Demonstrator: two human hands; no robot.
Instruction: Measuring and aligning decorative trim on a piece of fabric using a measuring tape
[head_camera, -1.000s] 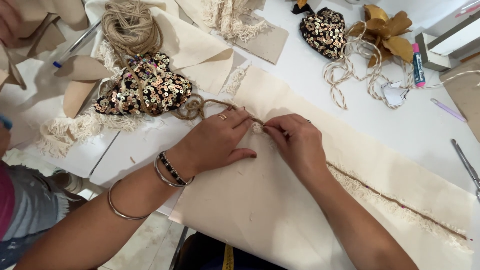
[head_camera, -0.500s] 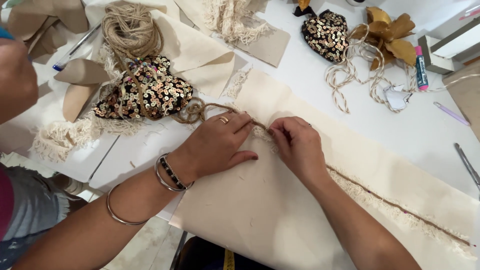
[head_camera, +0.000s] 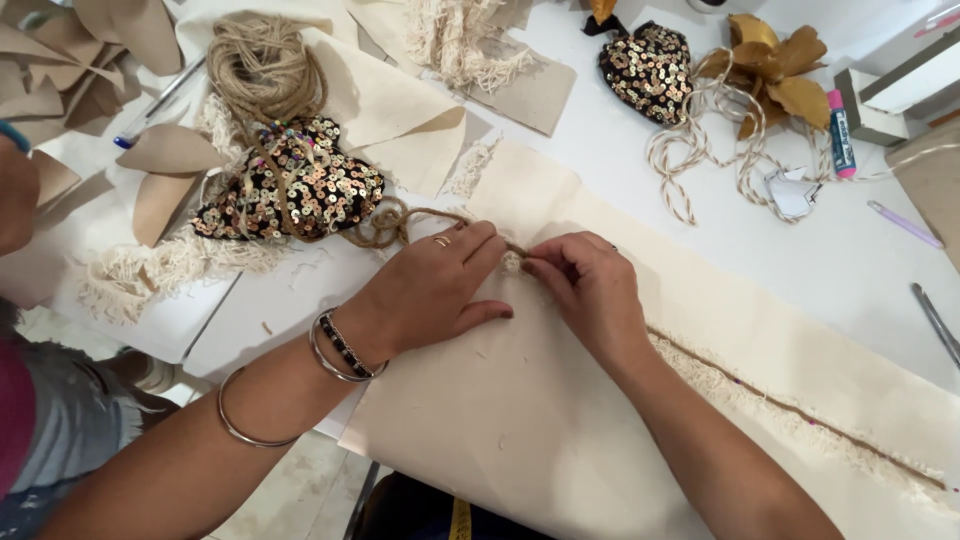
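A long strip of cream canvas (head_camera: 560, 440) lies across the white table (head_camera: 620, 140). A line of jute cord (head_camera: 800, 412) with cream fringe beside it runs along the cloth to the right. My left hand (head_camera: 430, 290), with a ring and bracelets, lies flat on the cloth and presses the cord down with its fingertips. My right hand (head_camera: 585, 290) pinches the cord between thumb and fingers just right of the left fingertips. The loose cord (head_camera: 385, 225) loops away to the left toward a coil of jute twine (head_camera: 262, 70).
A black sequinned fabric piece (head_camera: 295, 185) lies left of my hands, another (head_camera: 648, 68) at the back. Gold fabric flower (head_camera: 775, 75), white-and-tan cord (head_camera: 700, 150), glue stick (head_camera: 838, 130), pens, brown paper cut-outs (head_camera: 165, 175) and fringe scraps (head_camera: 130, 275) lie around. Another person's arm (head_camera: 15, 190) sits at far left.
Both hands stay on the cord at nearly the same spot; the right fingers have closed tighter on the cord. The person at left has shifted slightly.
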